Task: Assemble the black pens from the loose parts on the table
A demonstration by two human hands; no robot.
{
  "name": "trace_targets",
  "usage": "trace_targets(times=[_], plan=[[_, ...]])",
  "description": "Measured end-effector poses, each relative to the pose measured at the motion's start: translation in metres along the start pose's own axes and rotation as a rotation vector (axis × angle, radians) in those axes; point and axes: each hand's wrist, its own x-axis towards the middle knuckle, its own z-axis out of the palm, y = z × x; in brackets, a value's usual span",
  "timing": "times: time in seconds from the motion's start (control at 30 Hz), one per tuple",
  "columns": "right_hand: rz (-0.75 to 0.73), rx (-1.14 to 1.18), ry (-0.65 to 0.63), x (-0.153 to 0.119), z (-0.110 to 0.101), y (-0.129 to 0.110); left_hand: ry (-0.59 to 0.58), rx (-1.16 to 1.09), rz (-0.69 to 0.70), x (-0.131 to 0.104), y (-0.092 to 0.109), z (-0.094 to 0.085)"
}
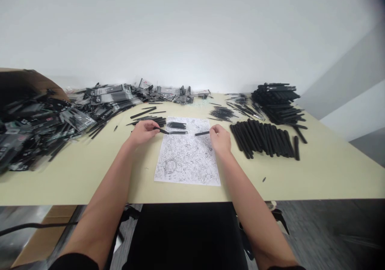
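Observation:
My left hand (146, 132) is closed on a short black pen piece (162, 130) that points right over the upper left edge of a scribbled sheet of paper (189, 161). Between the fingers of my right hand (220, 139) is a black pen barrel (202, 133), its free end pointing left above the sheet. Thin dark pen refills (177, 125) lie in a small bundle on the paper between both hands. Just behind my left hand, several black pen parts (158, 120) rest on the table, partly hidden by the hand.
Clear plastic packets with black pieces (108, 94) pile up at the left, beside a cardboard box (39, 81). At the right lie a row of thick black barrels (261, 139) and a tall stack of black pens (275, 101). Thin loose refills (221, 113) are scattered behind the sheet.

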Motion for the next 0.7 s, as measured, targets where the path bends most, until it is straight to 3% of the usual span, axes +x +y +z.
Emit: trace_targets(times=[0.23,0.7], plan=[[0.036,-0.048,-0.042,-0.002,-0.002,-0.004,0.037,-0.082,-0.015,0.001,0.002,0.002],[-0.063,0.005,-0.106,-0.002,0.002,-0.001,-0.071,-0.081,-0.020,-0.001,0.005,0.012]])
